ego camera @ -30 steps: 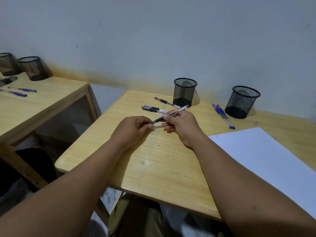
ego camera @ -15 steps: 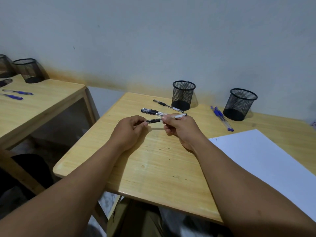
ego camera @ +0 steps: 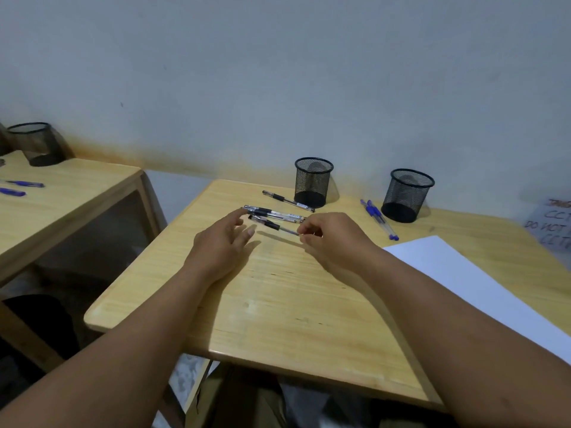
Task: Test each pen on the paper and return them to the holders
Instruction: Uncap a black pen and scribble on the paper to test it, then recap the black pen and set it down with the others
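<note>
My right hand (ego camera: 327, 239) pinches the right end of a black-grip pen (ego camera: 272, 225), which lies nearly flat just above the table, beside two more black pens (ego camera: 275, 213). My left hand (ego camera: 227, 239) is open with fingers spread, close to the pen's left end and not gripping it. Another black pen (ego camera: 287, 201) lies by the left mesh holder (ego camera: 312, 182). Blue pens (ego camera: 378, 217) lie next to the right mesh holder (ego camera: 408, 194). A white sheet of paper (ego camera: 463, 273) covers the table's right side.
A handwritten note (ego camera: 553, 223) sits at the far right edge. A second wooden table (ego camera: 77, 193) to the left carries a mesh holder (ego camera: 34, 143) and blue pens (ego camera: 24, 183). A gap separates the two tables.
My left hand has let go of the pen's end and opened. My right hand has brought the pen down and away, next to the other black pens.
</note>
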